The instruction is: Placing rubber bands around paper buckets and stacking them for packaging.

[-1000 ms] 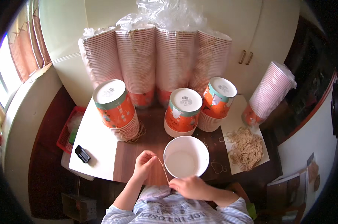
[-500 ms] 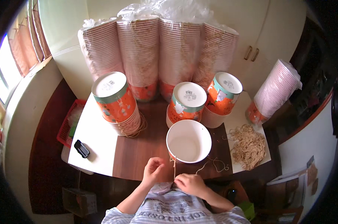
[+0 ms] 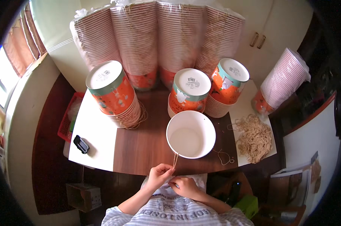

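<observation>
While the left hand [image 3: 161, 177] pinches a thin tan string [image 3: 175, 161] by the front edge of the brown-and-white table [image 3: 136, 150], the right hand [image 3: 185, 187] is curled, its grip undeterminable. The round, white-lined paper bucket [image 3: 191, 134] stands near that edge, string meeting its rim; a hard pull could tip it.

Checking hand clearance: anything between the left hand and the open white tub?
Nothing visible blocks the left hand from the open white tub; only the tan string it pinches spans the gap, up to the tub's near rim.
</observation>
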Motion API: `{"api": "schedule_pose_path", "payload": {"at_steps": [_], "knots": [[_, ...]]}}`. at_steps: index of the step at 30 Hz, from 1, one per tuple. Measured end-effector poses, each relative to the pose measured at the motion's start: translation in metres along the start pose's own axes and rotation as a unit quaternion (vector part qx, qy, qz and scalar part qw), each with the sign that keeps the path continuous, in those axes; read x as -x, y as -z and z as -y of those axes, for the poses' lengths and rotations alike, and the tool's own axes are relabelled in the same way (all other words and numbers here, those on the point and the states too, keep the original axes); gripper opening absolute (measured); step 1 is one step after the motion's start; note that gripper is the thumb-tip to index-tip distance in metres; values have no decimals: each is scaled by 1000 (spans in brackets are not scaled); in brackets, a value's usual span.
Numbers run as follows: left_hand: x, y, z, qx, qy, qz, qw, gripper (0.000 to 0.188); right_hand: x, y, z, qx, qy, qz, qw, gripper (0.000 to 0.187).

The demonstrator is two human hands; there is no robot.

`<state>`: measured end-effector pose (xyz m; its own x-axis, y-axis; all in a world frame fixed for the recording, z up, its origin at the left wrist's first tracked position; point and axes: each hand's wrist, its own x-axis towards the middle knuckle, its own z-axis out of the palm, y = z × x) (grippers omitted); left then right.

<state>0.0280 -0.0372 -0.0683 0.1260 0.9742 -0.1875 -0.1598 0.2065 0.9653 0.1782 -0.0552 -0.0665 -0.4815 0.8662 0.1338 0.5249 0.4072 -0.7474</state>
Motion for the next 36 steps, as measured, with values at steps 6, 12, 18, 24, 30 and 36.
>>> {"api": "schedule_pose_path", "payload": {"at_steps": [6,12,18,24,30,36], "knots": [[-1,-3,-5,55,17,7,998,8,1,1,-1,54,22,50,997,8],[-16,1,-22,126,42,14,991,12,7,-10,-4,102,26,250,963,15],[-30,-5,-36,147,49,52,987,14,-1,-4,7,157,40,322,933,14],[-35,-13,-34,107,14,2,994,11,-6,-2,7,166,29,366,915,13],[-41,-22,-41,-239,-226,-103,939,7,-9,-3,1,155,51,364,917,13],[-49,-24,-32,-90,-96,-98,986,13,-11,-4,-3,155,77,336,926,15]]}}
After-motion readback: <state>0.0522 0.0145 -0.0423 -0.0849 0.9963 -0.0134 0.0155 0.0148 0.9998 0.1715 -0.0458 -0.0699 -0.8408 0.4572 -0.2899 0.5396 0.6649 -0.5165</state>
